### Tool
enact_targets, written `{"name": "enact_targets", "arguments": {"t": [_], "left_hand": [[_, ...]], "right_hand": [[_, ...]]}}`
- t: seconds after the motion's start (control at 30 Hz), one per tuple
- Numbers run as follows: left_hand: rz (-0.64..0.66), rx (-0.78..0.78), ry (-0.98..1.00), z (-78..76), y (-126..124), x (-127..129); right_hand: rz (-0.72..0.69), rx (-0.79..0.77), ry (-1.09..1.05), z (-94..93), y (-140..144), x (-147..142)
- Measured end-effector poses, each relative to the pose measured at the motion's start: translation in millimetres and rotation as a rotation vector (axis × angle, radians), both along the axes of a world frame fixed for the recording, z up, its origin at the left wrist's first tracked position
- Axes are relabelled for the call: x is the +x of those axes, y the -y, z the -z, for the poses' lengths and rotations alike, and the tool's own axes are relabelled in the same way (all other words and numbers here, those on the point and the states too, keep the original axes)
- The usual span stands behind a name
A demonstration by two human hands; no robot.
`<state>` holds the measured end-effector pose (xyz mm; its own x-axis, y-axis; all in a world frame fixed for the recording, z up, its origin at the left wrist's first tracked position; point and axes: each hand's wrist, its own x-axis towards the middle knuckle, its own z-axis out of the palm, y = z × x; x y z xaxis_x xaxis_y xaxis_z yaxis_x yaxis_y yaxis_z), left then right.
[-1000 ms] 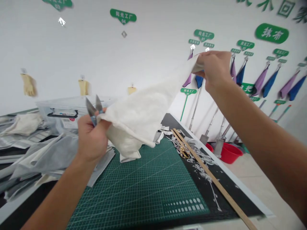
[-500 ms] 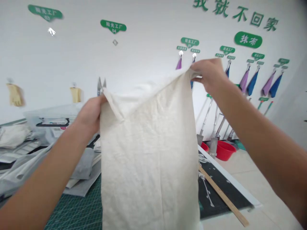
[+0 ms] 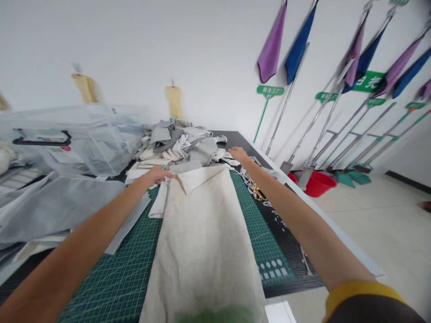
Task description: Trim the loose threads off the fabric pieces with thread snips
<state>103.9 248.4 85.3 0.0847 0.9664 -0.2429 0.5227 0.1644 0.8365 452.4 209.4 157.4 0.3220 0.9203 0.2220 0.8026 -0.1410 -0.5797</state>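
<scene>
A long white cloth (image 3: 202,233) lies flat along the green cutting mat (image 3: 128,273), running from the near edge to the far end. My left hand (image 3: 155,175) grips its far left corner, which is folded over. A bit of blue from the thread snips shows at my fingers. My right hand (image 3: 238,154) is stretched out to the cloth's far right corner and pinches it against the table.
A heap of grey and white fabric scraps (image 3: 182,141) lies just beyond the cloth. A clear plastic bin (image 3: 77,139) and grey sheets (image 3: 57,206) lie to the left. Gold scissors (image 3: 258,193) lie right of the mat. A red basin (image 3: 318,184) and mops stand beyond the table's right edge.
The cloth hung in the air between both raised hands. Both hands have come down and forward, and it now lies spread on the mat. The view has tilted down.
</scene>
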Motion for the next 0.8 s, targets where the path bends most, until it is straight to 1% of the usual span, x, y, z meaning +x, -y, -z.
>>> {"name": "enact_targets", "arguments": {"t": [0.1,0.2,0.3,0.37,0.43,0.5,0.6,0.7,0.8], "left_hand": [[0.091,0.021,-0.118,9.2,-2,-20],[0.220,0.137,-0.236,9.2,11,-27],[0.371,0.301,-0.379,7.4,30,-17],[0.480,0.402,-0.492,8.9,42,-2],[0.576,0.478,-0.614,13.9,49,15],[0.644,0.527,-0.732,21.4,51,31],[0.721,0.555,-0.875,32.5,46,49],[0.777,0.536,-0.970,39.4,39,57],[0.796,0.499,-1.002,42.7,36,57]], "right_hand": [[-0.161,-0.088,0.087,32.5,-2,-3],[-0.318,-0.123,0.180,62.6,10,-9],[-0.411,-0.099,0.283,92.4,27,-13],[-0.422,-0.064,0.353,109.5,35,-14],[-0.401,-0.022,0.419,122.6,38,-14],[-0.369,0.027,0.484,131.2,35,-11],[-0.319,0.113,0.574,137.1,25,-6],[-0.300,0.181,0.638,137.9,13,-3],[-0.315,0.213,0.655,136.7,2,-3]]}}
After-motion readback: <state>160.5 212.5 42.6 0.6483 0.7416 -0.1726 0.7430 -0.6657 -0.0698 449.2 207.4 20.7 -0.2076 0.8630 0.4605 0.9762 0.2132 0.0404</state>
